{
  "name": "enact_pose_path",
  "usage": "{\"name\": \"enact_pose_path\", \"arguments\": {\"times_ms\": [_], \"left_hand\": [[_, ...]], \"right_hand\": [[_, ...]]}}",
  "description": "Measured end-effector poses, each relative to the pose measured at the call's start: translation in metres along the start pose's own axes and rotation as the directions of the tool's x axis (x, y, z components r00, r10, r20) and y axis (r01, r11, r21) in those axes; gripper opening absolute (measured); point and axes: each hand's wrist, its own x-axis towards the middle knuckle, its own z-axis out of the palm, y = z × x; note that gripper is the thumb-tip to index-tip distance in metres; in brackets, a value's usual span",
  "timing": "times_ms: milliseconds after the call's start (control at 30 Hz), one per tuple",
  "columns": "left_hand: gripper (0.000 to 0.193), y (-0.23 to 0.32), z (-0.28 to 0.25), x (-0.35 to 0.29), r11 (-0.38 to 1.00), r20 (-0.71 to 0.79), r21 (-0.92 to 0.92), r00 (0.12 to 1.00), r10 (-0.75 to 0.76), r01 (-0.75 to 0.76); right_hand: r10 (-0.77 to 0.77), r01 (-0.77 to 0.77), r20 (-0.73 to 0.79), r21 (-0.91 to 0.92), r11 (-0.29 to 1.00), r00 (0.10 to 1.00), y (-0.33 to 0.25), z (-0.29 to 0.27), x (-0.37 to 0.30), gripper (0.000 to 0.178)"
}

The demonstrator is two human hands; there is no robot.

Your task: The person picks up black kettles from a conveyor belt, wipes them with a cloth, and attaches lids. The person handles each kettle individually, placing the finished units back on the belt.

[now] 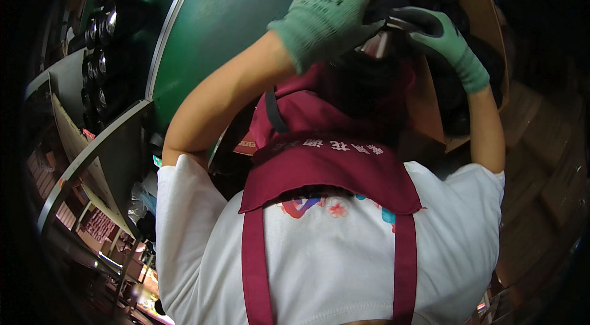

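Observation:
Both my hands wear green knitted gloves with dark palms, raised together over the lap of my maroon apron (326,171). My left hand (332,11) is closed round the side of a black round piece (388,0). From the other side, my right hand (439,36) pinches at its edge, thumb and fingers bent together. A shiny metal part (376,46) shows just under the hands; whether it belongs to the black piece I cannot tell. The fingertips are partly hidden and the area below is very dark.
A green tabletop (227,24) with a pale metal edge lies to the left. Beyond it stand several black round pieces with shiny centres (110,21). An open cardboard box (430,104) holding dark things stands at the right. A curved metal rail (92,153) is at lower left.

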Motion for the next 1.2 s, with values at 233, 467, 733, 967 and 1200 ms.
{"name": "enact_pose_path", "arguments": {"times_ms": [233, 467, 733, 967, 1200], "left_hand": [[0.032, 0.075, 0.041, 0.004, 0.869, -0.097, 0.374, 0.945, -0.312, 0.325], [0.040, 0.028, 0.010, -0.020, 0.968, 0.123, 0.205, 0.978, -0.170, 0.142], [0.036, 0.048, 0.011, -0.017, 0.938, 0.135, 0.235, 0.948, -0.289, 0.253], [0.043, 0.052, 0.001, -0.010, 0.956, 0.284, 0.245, 0.931, -0.229, 0.160], [0.041, 0.051, -0.016, 0.022, 0.947, 0.499, 0.298, 0.826, -0.262, 0.121]], "right_hand": [[-0.491, 0.230, -0.215, -0.681, 0.695, 0.844, 0.052, 0.041, 0.047, 0.054], [-0.452, 0.172, -0.237, -0.698, 0.695, 0.860, 0.034, 0.055, 0.020, 0.056], [-0.424, 0.149, -0.221, -0.717, 0.681, 0.878, 0.047, 0.063, 0.032, 0.048], [-0.231, 0.235, 0.048, -0.092, 0.968, 0.972, 0.055, 0.030, 0.065, 0.038], [0.123, -0.123, 0.007, 0.094, 0.988, 0.992, 0.055, 0.034, 0.112, 0.049]]}}
